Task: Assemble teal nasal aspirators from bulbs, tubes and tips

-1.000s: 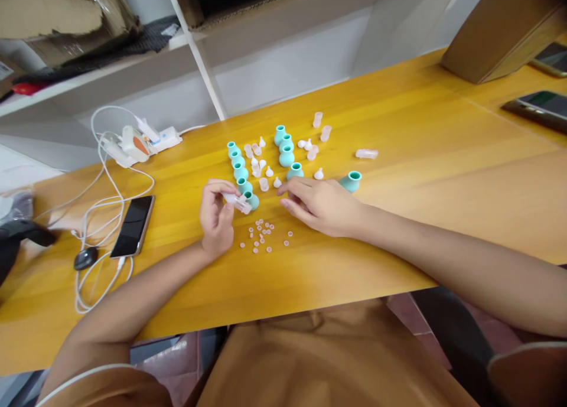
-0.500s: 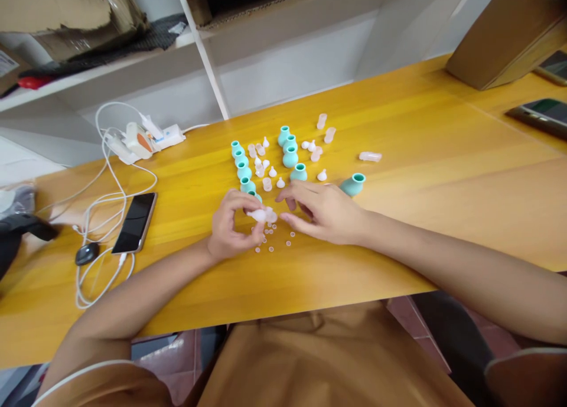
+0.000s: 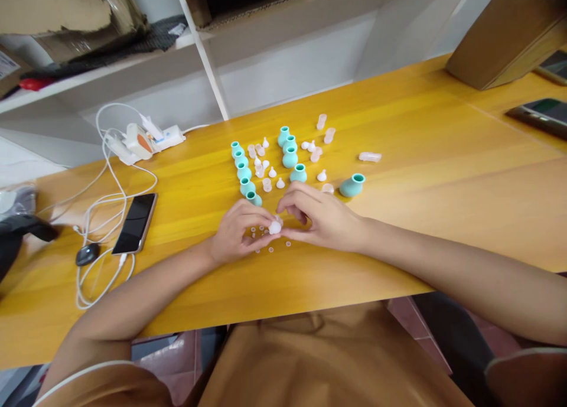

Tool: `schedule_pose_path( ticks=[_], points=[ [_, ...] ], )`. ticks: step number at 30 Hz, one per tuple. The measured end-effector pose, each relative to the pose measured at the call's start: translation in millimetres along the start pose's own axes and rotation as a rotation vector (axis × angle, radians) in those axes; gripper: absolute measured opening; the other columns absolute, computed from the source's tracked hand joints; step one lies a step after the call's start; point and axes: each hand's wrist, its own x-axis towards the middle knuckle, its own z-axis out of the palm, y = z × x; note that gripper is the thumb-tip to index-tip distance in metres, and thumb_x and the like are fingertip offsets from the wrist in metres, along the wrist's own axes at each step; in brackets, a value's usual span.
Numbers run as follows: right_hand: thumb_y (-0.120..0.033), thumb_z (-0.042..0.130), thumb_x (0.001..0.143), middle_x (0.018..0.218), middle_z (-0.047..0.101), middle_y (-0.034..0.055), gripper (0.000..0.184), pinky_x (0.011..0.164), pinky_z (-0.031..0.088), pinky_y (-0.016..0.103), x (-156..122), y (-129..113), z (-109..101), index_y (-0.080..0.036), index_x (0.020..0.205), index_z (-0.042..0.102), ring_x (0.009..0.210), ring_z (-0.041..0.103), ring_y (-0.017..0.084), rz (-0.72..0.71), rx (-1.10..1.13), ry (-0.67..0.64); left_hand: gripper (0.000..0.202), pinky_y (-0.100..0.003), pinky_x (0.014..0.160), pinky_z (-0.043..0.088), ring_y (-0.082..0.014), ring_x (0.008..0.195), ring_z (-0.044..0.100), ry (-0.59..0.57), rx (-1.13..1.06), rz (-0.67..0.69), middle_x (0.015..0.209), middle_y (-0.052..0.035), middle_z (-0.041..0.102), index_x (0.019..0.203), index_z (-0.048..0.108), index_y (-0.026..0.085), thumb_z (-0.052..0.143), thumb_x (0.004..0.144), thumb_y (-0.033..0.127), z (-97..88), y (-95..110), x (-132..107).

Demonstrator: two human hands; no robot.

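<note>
My left hand pinches a small white bulb-shaped plastic piece between thumb and fingers, its round end facing me. Beside it my right hand has its fingers curled in, thumb tip against the piece; whatever sits between these fingertips is too small to make out. Under the hands lie several tiny translucent rings, partly covered. Just beyond stand teal vase-shaped pots in two rows, a near one by my left fingers and another past my right. Around them are white teardrop pieces and translucent waisted tubes.
A lone teal pot and a clear tube are to the right. On the left lie a phone, white cables, a black mouse-like object and a power strip. A cardboard box stands back right.
My left hand has moved right and turned the white piece, so its round end now faces me. My right hand has closed in, its thumb now meeting the piece.
</note>
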Motion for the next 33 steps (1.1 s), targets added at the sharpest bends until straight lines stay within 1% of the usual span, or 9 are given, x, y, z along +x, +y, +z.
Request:
schedule_pose_path(
  ticks=[6, 10, 14, 18, 21, 24, 28, 31, 33],
  points=[
    [-0.018, 0.072, 0.096, 0.108, 0.067, 0.0034, 0.024, 0.056, 0.043, 0.021, -3, -1, 6, -0.02, 0.114, 0.055, 0.064, 0.055, 0.007, 0.07, 0.081, -0.018, 0.04, -0.031, 0.081, 0.06, -0.0163, 0.091, 0.077, 0.016, 0.002, -0.012, 0.104, -0.0013, 0.081, 0.122, 0.063, 0.026, 0.09, 0.092, 0.027, 0.8, -2, -3],
    [-0.022, 0.072, 0.099, 0.111, 0.068, 0.0056, 0.027, 0.056, 0.04, 0.023, -4, -1, 7, -0.019, 0.12, 0.056, 0.069, 0.057, 0.01, 0.045, 0.017, -0.027, 0.04, -0.03, 0.081, 0.061, -0.0165, 0.093, 0.077, 0.006, -0.048, -0.033, 0.105, -0.002, 0.079, 0.121, 0.063, 0.026, 0.09, 0.091, 0.024, 1.2, -2, -5],
    [-0.028, 0.073, 0.102, 0.11, 0.068, 0.0052, 0.027, 0.058, 0.041, 0.024, -5, -3, 7, -0.019, 0.123, 0.057, 0.068, 0.057, 0.01, 0.082, -0.012, -0.043, 0.036, -0.029, 0.078, 0.061, -0.0157, 0.091, 0.076, -0.041, -0.074, -0.02, 0.104, -0.0021, 0.077, 0.116, 0.062, 0.026, 0.089, 0.092, 0.024, 0.8, -2, -3],
    [-0.029, 0.068, 0.105, 0.109, 0.07, 0.0055, 0.026, 0.06, 0.044, 0.025, -6, -3, 8, -0.02, 0.126, 0.057, 0.068, 0.059, 0.011, 0.124, -0.004, -0.05, 0.033, -0.034, 0.079, 0.059, -0.0185, 0.091, 0.073, -0.008, -0.059, -0.03, 0.102, -0.0031, 0.073, 0.118, 0.062, 0.027, 0.084, 0.097, 0.039, 0.1, -2, -6],
    [-0.023, 0.061, 0.105, 0.104, 0.07, 0.004, 0.02, 0.062, 0.047, 0.025, -5, 0, 6, -0.021, 0.124, 0.057, 0.066, 0.06, 0.01, 0.136, 0.001, 0.014, 0.02, -0.041, 0.086, 0.057, -0.0225, 0.097, 0.067, 0.146, -0.005, -0.171, 0.104, -0.0053, 0.066, 0.119, 0.061, 0.027, 0.063, 0.108, 0.043, 1.2, -6, -11],
    [-0.018, 0.058, 0.101, 0.099, 0.068, 0.0031, 0.019, 0.062, 0.046, 0.024, -1, 6, 2, -0.02, 0.119, 0.058, 0.068, 0.06, 0.011, 0.164, -0.037, 0.026, 0.015, -0.04, 0.084, 0.053, -0.0218, 0.093, 0.061, 0.231, -0.05, -0.354, 0.101, -0.005, 0.059, 0.114, 0.059, 0.027, 0.057, 0.109, 0.041, 3.6, -11, -13],
    [-0.013, 0.055, 0.098, 0.118, 0.067, 0.0101, 0.029, 0.063, 0.043, 0.026, 3, 15, -6, -0.017, 0.125, 0.064, 0.076, 0.061, 0.013, 0.197, -0.158, -0.041, 0.013, -0.037, 0.078, 0.049, -0.0206, 0.089, 0.056, 0.293, -0.093, -0.451, 0.101, -0.0043, 0.056, 0.11, 0.058, 0.027, 0.061, 0.105, 0.039, 5.6, -18, -11],
    [-0.01, 0.053, 0.097, 0.134, 0.066, 0.0124, 0.035, 0.062, 0.039, 0.027, 2, 20, -9, -0.017, 0.13, 0.066, 0.082, 0.063, 0.015, 0.18, -0.273, -0.136, 0.011, -0.036, 0.078, 0.047, -0.0194, 0.088, 0.053, 0.333, -0.074, -0.493, 0.1, -0.0033, 0.055, 0.108, 0.058, 0.026, 0.064, 0.099, 0.026, 6.3, -20, -10],
    [-0.008, 0.05, 0.099, 0.133, 0.069, 0.0117, 0.035, 0.063, 0.036, 0.029, 0, 22, -9, -0.017, 0.127, 0.068, 0.086, 0.064, 0.017, 0.128, -0.364, -0.233, 0.02, -0.035, 0.079, 0.046, -0.0181, 0.088, 0.052, 0.313, -0.07, -0.518, 0.1, -0.0023, 0.054, 0.108, 0.056, 0.026, 0.064, 0.092, 0.015, 6.9, -20, -9]
  ],
)
